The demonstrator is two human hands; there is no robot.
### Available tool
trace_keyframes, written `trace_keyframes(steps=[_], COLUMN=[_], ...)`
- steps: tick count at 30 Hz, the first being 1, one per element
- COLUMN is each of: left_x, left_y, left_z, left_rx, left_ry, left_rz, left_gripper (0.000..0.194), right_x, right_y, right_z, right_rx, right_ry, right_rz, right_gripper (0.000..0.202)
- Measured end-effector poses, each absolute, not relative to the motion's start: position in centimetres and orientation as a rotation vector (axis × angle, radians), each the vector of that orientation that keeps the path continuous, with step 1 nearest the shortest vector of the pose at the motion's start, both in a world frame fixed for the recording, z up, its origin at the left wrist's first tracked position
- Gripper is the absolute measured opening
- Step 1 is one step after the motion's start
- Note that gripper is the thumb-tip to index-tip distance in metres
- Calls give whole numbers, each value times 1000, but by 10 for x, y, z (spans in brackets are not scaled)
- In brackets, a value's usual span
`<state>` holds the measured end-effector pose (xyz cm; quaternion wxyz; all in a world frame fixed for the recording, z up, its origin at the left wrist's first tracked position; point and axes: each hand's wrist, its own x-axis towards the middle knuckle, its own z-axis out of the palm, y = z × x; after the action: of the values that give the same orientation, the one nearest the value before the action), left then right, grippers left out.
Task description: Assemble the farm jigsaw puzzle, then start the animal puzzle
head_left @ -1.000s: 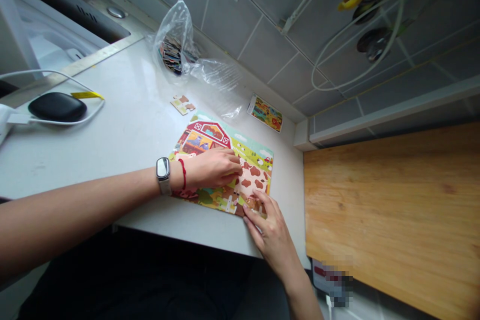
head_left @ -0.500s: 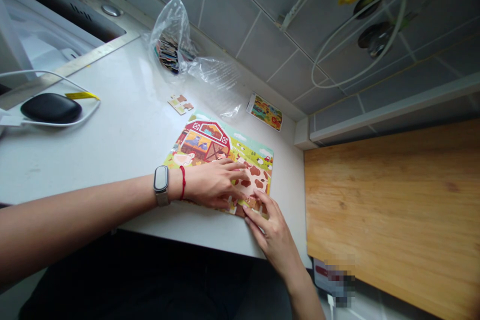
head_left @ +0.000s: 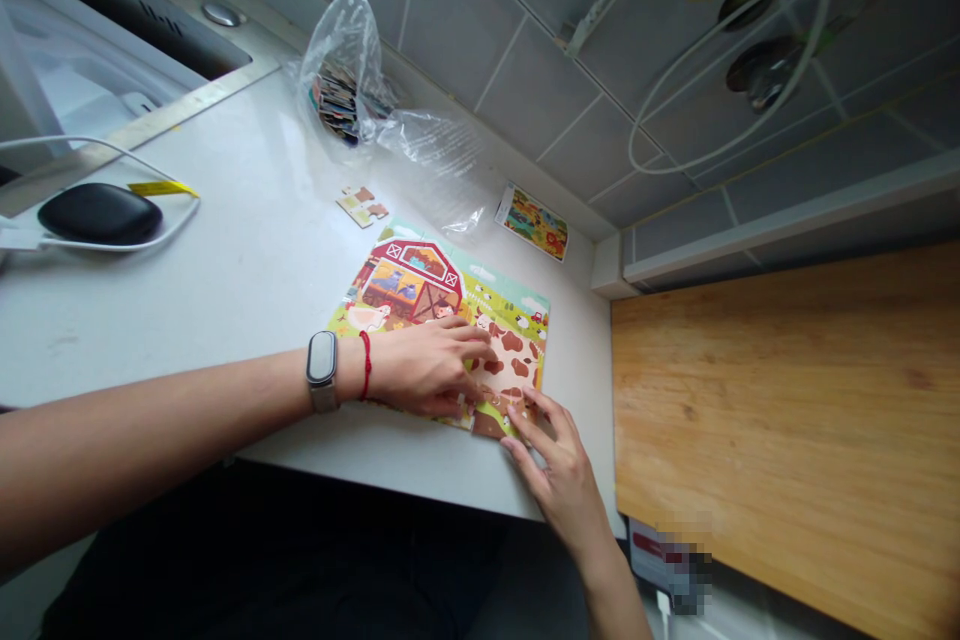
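A farm jigsaw puzzle point(head_left: 469, 296) with a red barn and a spotted cow lies on the white counter. My left hand point(head_left: 429, 366) rests palm down across its lower middle, fingers stretched out, hiding part of the picture. At the lower right corner, my right hand point(head_left: 559, 460) touches the puzzle's edge with its fingers apart and grips nothing. A few joined loose pieces point(head_left: 363, 206) sit beyond the puzzle's upper left side. Behind them a clear plastic bag point(head_left: 352, 25) holds a stack of more pieces point(head_left: 337, 105).
A small picture card point(head_left: 534, 222) lies near the wall. On the left are a black rounded device point(head_left: 101, 215), a white cable point(head_left: 90, 140) and a sink edge point(head_left: 180, 105). A wooden board point(head_left: 780, 420) adjoins the counter's right side. Hoses hang on the tiled wall.
My right hand has slid slightly right and down along the puzzle's lower right corner, uncovering more of it. My left hand stays nearly in place.
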<state>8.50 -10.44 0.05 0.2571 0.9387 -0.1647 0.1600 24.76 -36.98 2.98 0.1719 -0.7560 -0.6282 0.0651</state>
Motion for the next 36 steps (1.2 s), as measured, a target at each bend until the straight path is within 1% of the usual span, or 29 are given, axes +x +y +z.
trace_keyframes(steps=[5, 8, 12, 19, 25, 36], left_x=[85, 87, 88, 88, 88, 88], left_y=[-106, -106, -106, -106, -104, -104], left_z=[-1, -2, -2, -3, 2, 3], left_rx=[2537, 2532, 2542, 2520, 2483, 2496], left_ry=[-432, -419, -412, -400, -412, -414], left_rz=[456, 495, 461, 483, 474, 421], left_gripper=[21, 21, 18, 17, 23, 23], right_x=[244, 242, 240, 240, 242, 240], right_y=[-368, -366, -366, -366, -367, -364], right_z=[26, 24, 21, 19, 20, 23], right_rx=[-2124, -2116, -2141, -2165, -2178, -2172], right_ry=[-1694, -1669, -1656, -1636, -1642, -1635], right_rz=[152, 131, 129, 125, 153, 157], right_gripper=[26, 27, 30, 31, 31, 28])
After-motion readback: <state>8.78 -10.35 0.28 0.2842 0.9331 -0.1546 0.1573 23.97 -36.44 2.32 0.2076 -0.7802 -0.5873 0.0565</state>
